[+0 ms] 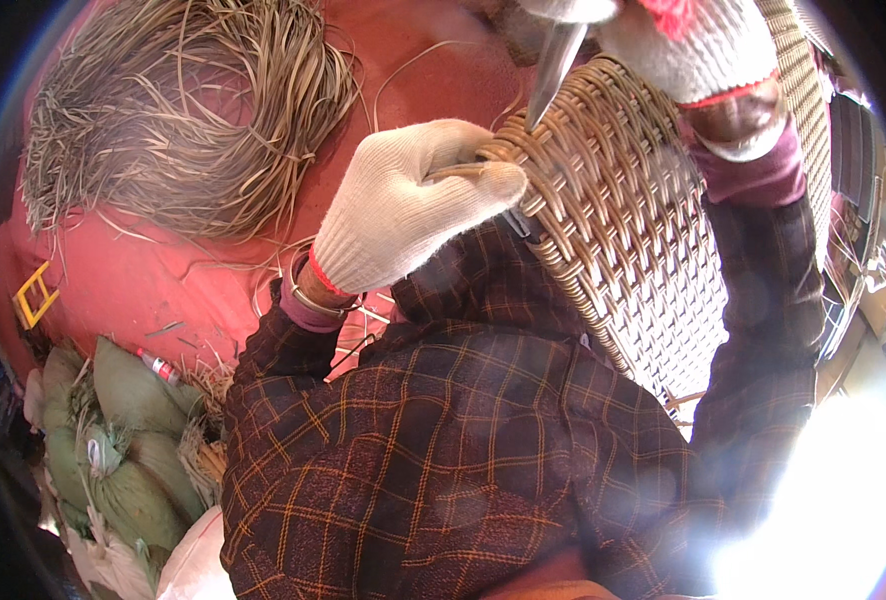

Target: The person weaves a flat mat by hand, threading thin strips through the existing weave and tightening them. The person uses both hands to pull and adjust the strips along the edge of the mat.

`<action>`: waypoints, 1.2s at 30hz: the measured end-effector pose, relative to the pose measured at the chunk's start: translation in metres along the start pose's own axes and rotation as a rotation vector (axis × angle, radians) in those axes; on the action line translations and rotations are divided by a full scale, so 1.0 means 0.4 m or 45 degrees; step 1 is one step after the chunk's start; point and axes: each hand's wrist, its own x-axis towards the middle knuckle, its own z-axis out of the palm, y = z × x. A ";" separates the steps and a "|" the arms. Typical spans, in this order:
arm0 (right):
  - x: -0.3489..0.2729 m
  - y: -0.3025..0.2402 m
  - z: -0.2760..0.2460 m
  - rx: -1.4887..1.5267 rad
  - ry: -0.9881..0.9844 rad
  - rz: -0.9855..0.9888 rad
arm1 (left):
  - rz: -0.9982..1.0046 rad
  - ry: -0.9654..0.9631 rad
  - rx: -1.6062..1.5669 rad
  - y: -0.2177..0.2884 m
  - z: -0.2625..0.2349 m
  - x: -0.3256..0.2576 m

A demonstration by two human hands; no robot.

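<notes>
My left hand [403, 200], in a white knit glove with a red cuff, is closed at the corner of a brown woven wicker panel [623, 190]. Its thumb and fingers pinch a loose wicker strand [458, 172] beside the panel's wrapped edge. At the top, my right hand [698, 45], gloved the same way, grips a tapered, pointed metal blade [557, 70]. The blade's tip points down and touches or nearly touches the wrapped edge. Its handle is hidden by the glove and cut off by the frame.
A large coil of thin brown strands [293, 150] lies on a red surface [163, 290] at the left. Green sacks [133, 410], a bottle with a red label [160, 366] and a yellow plastic frame [36, 296] are at lower left. More woven wicker [801, 60] stands at right.
</notes>
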 end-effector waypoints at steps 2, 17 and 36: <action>-0.011 0.007 0.022 -0.098 0.031 -0.043 | -0.021 -0.042 -0.148 -0.005 -0.002 0.000; 0.022 0.232 0.298 -2.127 -0.030 0.014 | 0.411 -0.027 -0.002 -0.110 -0.034 -0.015; -0.016 0.313 0.264 -2.624 0.002 -0.452 | 0.313 -0.032 -0.036 -0.091 -0.036 -0.023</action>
